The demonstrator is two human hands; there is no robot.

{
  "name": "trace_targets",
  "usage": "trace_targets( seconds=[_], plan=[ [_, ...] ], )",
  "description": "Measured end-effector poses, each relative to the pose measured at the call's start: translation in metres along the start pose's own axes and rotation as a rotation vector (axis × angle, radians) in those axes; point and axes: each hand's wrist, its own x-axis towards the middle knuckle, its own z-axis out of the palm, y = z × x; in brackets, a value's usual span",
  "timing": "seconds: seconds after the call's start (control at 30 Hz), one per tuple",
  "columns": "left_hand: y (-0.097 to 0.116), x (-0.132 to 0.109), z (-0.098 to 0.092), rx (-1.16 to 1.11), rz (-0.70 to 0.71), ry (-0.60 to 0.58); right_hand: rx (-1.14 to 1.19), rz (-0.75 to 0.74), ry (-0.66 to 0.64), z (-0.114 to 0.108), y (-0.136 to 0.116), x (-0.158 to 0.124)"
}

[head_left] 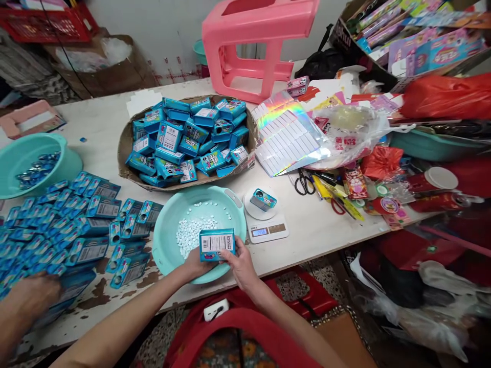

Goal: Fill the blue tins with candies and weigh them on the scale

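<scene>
Right hand: its fingers (238, 248) are pinching the right edge of the blue candy box (217, 240), the right hand (243, 263) lending its thumb across the printed panel; a loose pinch could be letting the box slip
Left hand: the left hand (196, 266) is sitting at the box's lower left, its fingers hiding behind; I cannot tell how far they are opening or what they are holding
Blue candy box: it is hanging over the near side of the turquoise basin (163, 240); a sharp tilt could be spilling anything inside, though I am not seeing its opening
White tablets: the white tablets (192, 232) are lying loose in the basin; a knock on its rim could be scattering them over the desk (264, 255)
Digital scale: the digital scale (268, 231) is standing just beside the basin, carrying another box (264, 199); a stray right elbow could be upsetting its reading
</scene>
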Motion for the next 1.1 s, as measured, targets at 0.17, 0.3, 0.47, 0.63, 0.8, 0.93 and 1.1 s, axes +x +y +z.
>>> trace_targets(
  seconds=[0.17, 0.3, 0.47, 0.63, 0.8, 0.93, 1.1],
  plan=[
    [-0.005, 0.008, -0.015, -0.164, -0.188, 0.134, -0.346, -0.207, 0.098, 0.0, -0.019, 0.007],
    [0.003, 0.005, -0.035, -0.771, -0.276, 0.247, -0.73, -0.418, 0.116, 0.0, -0.038, 0.017],
    [0.041, -0.008, -0.06, -1.416, -0.087, 0.399, -1.077, -0.632, 0.004, 0.007, -0.033, 0.024],
    [0.072, -0.003, -0.062, -1.478, 0.125, 0.648, -1.214, -0.651, -0.079, 0.018, -0.019, 0.019],
    [0.075, 0.002, -0.055, -1.383, 0.153, 0.742, -1.239, -0.661, -0.075, 0.027, -0.023, 0.015],
    [0.076, 0.001, -0.054, -1.373, 0.177, 0.781, -1.227, -0.66, -0.076, 0.029, -0.027, 0.015],
    [0.084, 0.002, -0.055, -1.333, 0.166, 0.799, -1.19, -0.649, -0.054, 0.026, -0.029, 0.017]
  ],
)
